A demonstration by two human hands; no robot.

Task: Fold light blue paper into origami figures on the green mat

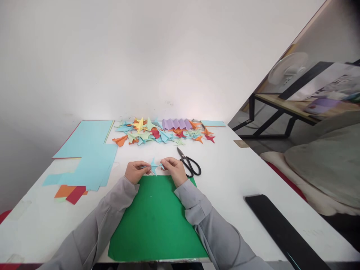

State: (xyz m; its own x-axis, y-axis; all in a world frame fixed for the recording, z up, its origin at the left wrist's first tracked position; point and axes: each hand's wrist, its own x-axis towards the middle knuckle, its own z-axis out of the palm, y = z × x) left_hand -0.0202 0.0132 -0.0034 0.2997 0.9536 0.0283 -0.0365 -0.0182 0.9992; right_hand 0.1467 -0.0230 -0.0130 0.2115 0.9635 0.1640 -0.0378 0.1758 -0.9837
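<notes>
Between my two hands is a small light-blue folded paper plane (153, 167), its wings spread up and down. My left hand (137, 171) pinches one end of it, and my right hand (174, 170) pinches the other end. Both hands are just above the far edge of a green sheet (157, 221) lying on the table. Black-handled scissors (189, 163) rest right beside my right hand, blades pointing away from me. Beyond the hands lies a pile of folded paper planes (160, 134) in blue, green, orange, yellow and red.
Light-blue paper sheets (87, 137) and small orange and red pieces (75, 193) lie at the left. A pleated purple paper (176, 124) is at the back by the wall. A long black object (284, 230) lies at the right of the white table (225, 168).
</notes>
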